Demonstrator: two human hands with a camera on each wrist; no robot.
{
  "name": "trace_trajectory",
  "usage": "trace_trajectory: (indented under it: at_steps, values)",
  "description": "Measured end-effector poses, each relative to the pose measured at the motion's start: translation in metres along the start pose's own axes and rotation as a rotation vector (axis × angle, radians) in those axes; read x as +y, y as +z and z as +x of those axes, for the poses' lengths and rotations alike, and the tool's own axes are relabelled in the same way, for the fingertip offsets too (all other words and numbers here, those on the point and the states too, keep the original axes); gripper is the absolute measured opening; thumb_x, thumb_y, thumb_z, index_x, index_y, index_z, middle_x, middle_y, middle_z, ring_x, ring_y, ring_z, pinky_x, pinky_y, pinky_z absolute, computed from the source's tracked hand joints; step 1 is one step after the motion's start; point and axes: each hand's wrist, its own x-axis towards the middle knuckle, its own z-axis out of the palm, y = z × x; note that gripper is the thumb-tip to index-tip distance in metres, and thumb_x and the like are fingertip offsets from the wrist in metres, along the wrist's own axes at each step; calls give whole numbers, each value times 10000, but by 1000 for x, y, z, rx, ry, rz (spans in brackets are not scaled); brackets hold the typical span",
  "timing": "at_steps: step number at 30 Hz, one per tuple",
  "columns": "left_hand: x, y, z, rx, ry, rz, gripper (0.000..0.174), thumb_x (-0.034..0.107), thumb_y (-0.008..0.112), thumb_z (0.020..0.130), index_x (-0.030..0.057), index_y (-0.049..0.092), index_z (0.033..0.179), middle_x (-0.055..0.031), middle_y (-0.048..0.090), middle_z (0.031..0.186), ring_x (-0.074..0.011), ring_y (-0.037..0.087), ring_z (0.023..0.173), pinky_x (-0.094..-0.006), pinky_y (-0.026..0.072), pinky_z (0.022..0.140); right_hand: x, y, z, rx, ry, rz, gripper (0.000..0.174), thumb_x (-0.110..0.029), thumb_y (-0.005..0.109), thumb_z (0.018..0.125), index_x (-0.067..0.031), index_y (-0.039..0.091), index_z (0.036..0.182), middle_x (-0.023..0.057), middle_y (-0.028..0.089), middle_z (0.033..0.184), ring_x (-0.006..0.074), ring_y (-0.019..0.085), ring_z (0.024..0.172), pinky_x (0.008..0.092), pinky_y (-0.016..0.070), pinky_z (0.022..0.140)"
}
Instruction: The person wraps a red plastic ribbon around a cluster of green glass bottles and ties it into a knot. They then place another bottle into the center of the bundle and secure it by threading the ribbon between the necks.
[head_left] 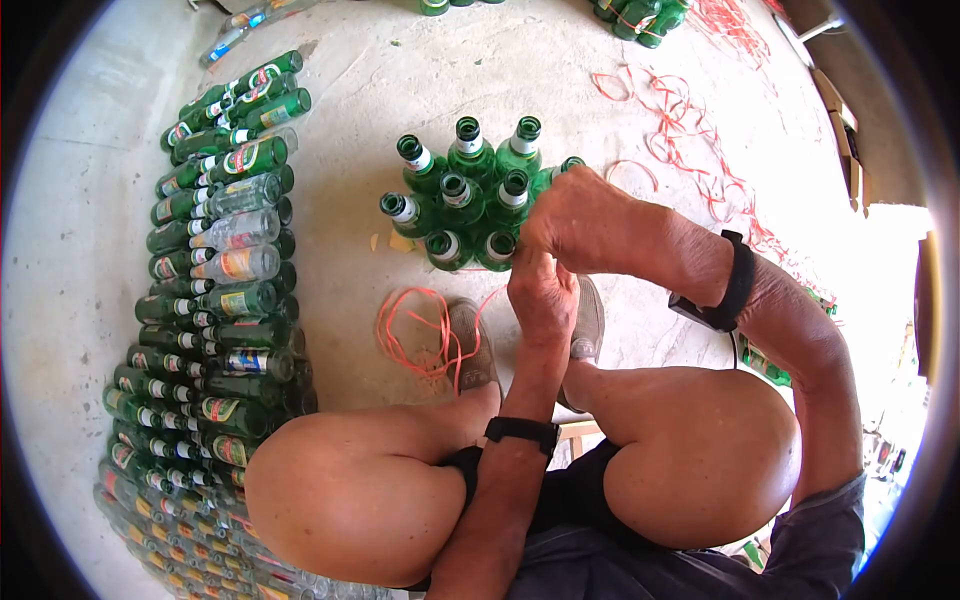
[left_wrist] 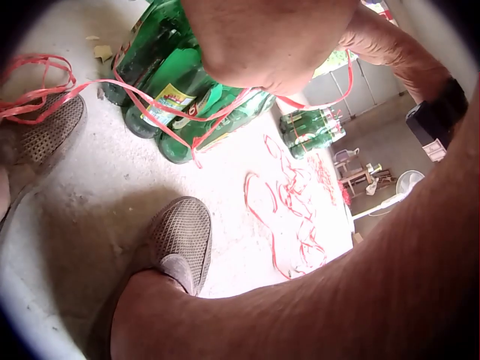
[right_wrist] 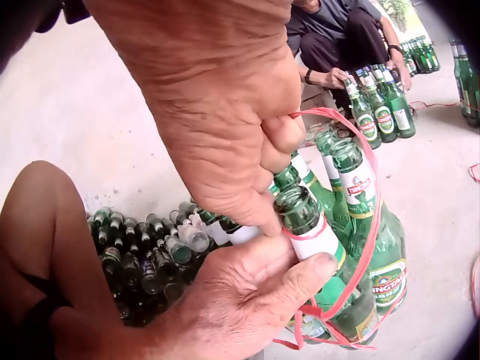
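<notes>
A tight cluster of upright green glass bottles (head_left: pixel 462 205) stands on the floor in front of the feet. My right hand (head_left: pixel 600 222) is at the cluster's near right side, its curled fingers gripping a strand of pink plastic twine (right_wrist: pixel 373 187). That strand loops down outside the bottles and meets a knot low on their side. Just below, my left hand (head_left: pixel 543 295) holds the neck of one green bottle (right_wrist: pixel 298 202), thumb across its white label. A thin turn of twine circles this neck. More twine (left_wrist: pixel 184 116) crosses the bottles' lower sides in the left wrist view.
Loose twine (head_left: pixel 415 340) lies by the left shoe (head_left: pixel 472 345). Stacked bottles (head_left: pixel 235 300) line the left wall. Tangled twine (head_left: pixel 690 150) spreads at the right, and another bottle bundle (head_left: pixel 640 18) stands farther back. In the right wrist view, another person (right_wrist: pixel 341 37) handles bottles.
</notes>
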Motion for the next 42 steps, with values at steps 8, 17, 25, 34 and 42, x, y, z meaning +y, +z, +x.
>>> trace_trajectory:
  at_steps: [8,17,25,34,42]
  values:
    - [9,-7,1,-92,-39,29,389,7,743,882,-14,637,1256,-252,681,1236,-443,668,1122,-486,562,958,21,0,6,34,168,287,82,-113,693,738,-44,685,694,170,637,666,409,655,658,506,524,606]
    - [12,-5,6,-5,46,20,330,30,737,931,-6,657,1249,-220,708,1193,-416,693,1037,-458,569,894,26,18,-6,285,193,367,162,-119,706,755,0,617,693,204,602,671,439,618,667,533,498,618]
    - [9,-6,5,-32,56,43,409,53,738,938,-26,641,1328,-232,705,1204,-415,696,1047,-450,577,907,23,17,-17,326,276,399,194,-138,729,793,7,624,718,213,628,699,430,643,692,521,524,655]
    - [12,-5,8,4,106,42,377,95,723,981,-36,635,1323,-208,717,1217,-384,721,1046,-438,596,870,18,20,-36,355,480,525,260,-216,754,884,2,668,770,218,649,722,406,683,718,500,551,683]
    - [16,-5,11,8,78,8,356,108,729,988,-28,645,1306,-210,730,1173,-387,737,996,-428,607,832,3,49,-54,528,619,680,271,-223,735,943,1,672,804,211,633,694,375,657,622,457,527,598]
